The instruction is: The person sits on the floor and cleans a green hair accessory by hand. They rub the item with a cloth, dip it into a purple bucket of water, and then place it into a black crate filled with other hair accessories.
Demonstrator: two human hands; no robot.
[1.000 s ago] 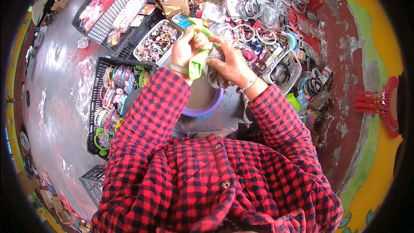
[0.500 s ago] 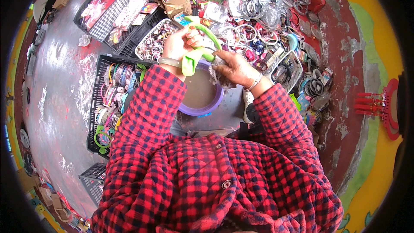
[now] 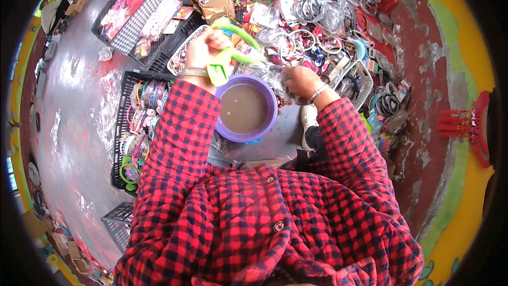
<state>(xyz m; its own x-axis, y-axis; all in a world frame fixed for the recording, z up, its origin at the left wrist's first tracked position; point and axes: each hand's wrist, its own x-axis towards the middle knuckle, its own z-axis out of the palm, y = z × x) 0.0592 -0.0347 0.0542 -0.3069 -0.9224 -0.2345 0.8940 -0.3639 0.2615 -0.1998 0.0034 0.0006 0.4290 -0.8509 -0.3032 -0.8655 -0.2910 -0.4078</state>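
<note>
A lime-green headband [image 3: 244,35] with soft floppy flaps is in my left hand [image 3: 202,48], whose fingers are closed round one side of it. Its curved band points to the right, and one flap hangs by my wrist. Slightly blurred, my right hand [image 3: 302,82] is apart from the headband, closed on a crumpled greyish cloth [image 3: 286,94] that mostly hides beneath the fingers. Between and below both hands stands a purple basin [image 3: 273,119] of murky brown-grey water.
To the left is a black crate [image 3: 117,143] of headbands. Beyond my left hand sits a white basket [image 3: 174,62] of small hair items. A large heap of bagged hair accessories [image 3: 317,10] spreads ahead, with a white basket [image 3: 365,82] at its right. A white shoe [image 3: 308,119] is beside the basin.
My hands have moved apart: the left went left with the headband, the right went right with the cloth, off the headband. More of the basin shows.
</note>
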